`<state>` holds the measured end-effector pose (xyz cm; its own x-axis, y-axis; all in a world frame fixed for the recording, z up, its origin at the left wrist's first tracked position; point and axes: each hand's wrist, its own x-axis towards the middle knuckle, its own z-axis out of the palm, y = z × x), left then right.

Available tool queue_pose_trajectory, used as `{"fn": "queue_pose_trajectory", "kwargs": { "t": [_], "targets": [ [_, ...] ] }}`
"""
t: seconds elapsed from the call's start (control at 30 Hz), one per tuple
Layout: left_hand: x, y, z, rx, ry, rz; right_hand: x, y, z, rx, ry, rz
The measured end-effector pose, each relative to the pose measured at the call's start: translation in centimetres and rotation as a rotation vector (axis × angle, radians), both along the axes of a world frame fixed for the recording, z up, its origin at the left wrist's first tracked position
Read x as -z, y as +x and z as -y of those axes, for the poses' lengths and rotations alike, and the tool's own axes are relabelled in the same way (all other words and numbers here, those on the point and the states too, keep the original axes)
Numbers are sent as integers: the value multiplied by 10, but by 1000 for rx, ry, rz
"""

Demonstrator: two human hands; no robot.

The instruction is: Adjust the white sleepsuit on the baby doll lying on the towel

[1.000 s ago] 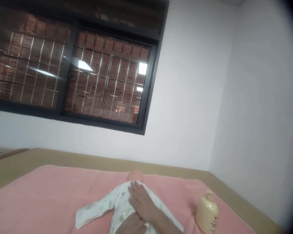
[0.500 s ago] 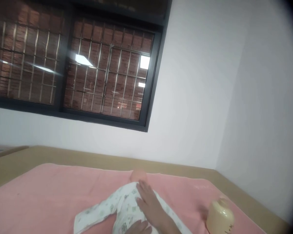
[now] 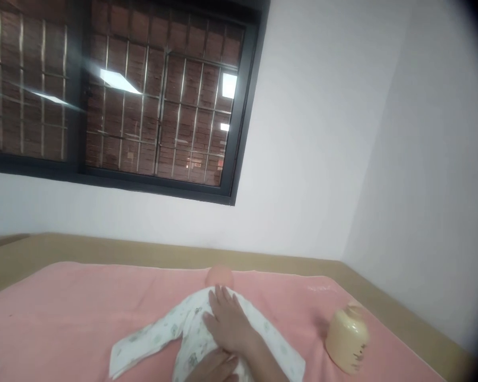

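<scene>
A doll in a white printed baby garment (image 3: 159,331) lies on a pink blanket (image 3: 63,313); its bare head (image 3: 219,277) shows at the far end. My right hand (image 3: 227,321) lies flat on the doll's chest with its fingers stretched out. My left hand (image 3: 213,367) rests lower on the garment at the bottom edge, fingers extended and only partly in view. A cream bottle (image 3: 347,337) lies to the right on the blanket, apart from both hands.
The pink blanket covers a tan bed or mat (image 3: 103,252) set against white walls. A dark-framed barred window (image 3: 143,101) fills the upper left. The room's corner is at the right.
The view has shifted slightly. The cream bottle has gone from upright to tilted over. My right hand stays flat on the doll's chest; my left hand shows a little more.
</scene>
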<state>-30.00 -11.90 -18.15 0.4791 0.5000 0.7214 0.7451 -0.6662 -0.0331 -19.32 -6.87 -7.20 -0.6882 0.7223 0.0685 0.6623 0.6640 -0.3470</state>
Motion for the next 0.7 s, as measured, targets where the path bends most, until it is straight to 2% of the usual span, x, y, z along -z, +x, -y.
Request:
{"fn": "queue_pose_trajectory", "kwargs": {
  "t": [0.07, 0.13, 0.17, 0.23, 0.33, 0.4, 0.5, 0.57, 0.6, 0.7],
  "targets": [
    [-1, 1, 3, -32, 6, -4, 12, -8, 9, 178, 17, -27],
    [-1, 3, 6, -72, 12, -4, 23, -12, 23, 228, 55, -44],
    [-1, 4, 8, -90, 15, -5, 25, -12, 30, 179, 73, -46],
    [-2, 8, 10, -116, 22, -11, 22, -8, 36, -31, 105, -47],
    [-5, 19, 12, -126, 40, -27, 5, 2, 22, -329, 122, -47],
    [-8, 27, 13, -120, 71, -54, -7, 10, 8, -301, 84, -44],
    [-11, 34, 14, -115, 105, -78, -15, 23, 4, -39, -32, -2],
    [-10, 35, 14, -116, 92, -57, -14, 29, 14, 46, -83, 31],
    [-10, 34, 13, -113, 78, -42, -14, 32, 19, 6, -83, 40],
    [-7, 29, 12, -72, 43, -32, -13, 30, 25, -284, 0, 20]
  ]
}}
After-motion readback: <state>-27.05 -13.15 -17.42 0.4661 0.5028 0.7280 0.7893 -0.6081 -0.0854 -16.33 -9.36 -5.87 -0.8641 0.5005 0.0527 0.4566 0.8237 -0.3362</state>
